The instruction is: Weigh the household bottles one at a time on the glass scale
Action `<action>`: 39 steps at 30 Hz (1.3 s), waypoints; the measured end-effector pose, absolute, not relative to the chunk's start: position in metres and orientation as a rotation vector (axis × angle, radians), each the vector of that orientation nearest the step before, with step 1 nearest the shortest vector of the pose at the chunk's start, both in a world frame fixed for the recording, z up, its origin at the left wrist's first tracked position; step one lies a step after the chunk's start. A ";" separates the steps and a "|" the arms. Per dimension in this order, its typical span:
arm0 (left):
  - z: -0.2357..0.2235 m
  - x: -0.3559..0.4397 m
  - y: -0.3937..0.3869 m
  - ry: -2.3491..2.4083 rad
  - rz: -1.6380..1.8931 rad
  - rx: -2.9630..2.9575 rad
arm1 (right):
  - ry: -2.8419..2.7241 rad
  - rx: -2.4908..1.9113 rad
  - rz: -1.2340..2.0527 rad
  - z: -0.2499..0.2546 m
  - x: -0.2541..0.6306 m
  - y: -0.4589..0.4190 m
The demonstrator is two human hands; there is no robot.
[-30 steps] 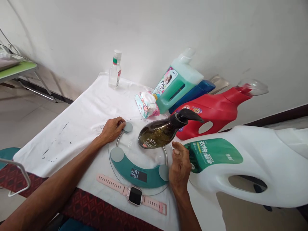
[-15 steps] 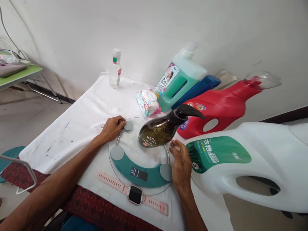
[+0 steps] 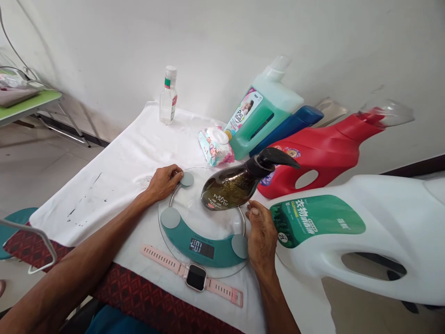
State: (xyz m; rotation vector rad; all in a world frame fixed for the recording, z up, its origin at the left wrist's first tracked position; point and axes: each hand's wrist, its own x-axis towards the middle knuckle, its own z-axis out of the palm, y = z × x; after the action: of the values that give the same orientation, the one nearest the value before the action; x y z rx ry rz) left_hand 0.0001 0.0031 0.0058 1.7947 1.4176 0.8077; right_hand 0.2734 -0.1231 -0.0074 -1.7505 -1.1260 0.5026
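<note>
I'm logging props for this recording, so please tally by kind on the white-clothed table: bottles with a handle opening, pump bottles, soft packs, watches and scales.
Handle-opening bottles: 3 (green bottle, red bottle, white bottle)
Pump bottle: 1
Soft pack: 1
Watch: 1
Glass scale: 1
Total: 7

A dark pump bottle (image 3: pixel 224 188) stood on the glass scale (image 3: pixel 186 240). The left grip (image 3: pixel 165 182) touched the scale's far-left edge; the right grip (image 3: pixel 261 234) was at its right edge. A pink-strapped watch (image 3: pixel 195 277) lay on the table (image 3: pixel 118 160) just before the scale, a wipes pack (image 3: pixel 216 146) beyond it, and a white jug (image 3: pixel 375 222) was to its right.
</note>
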 end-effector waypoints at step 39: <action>-0.011 0.001 0.002 1.423 0.765 1.719 | -1.314 -1.293 0.434 0.105 0.142 0.080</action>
State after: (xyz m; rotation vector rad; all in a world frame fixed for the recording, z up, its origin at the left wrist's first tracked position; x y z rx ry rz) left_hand 0.0013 0.0024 -0.0109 1.7188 1.4230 0.7646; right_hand 0.1418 0.0804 0.1047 -1.2934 -1.3140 0.4338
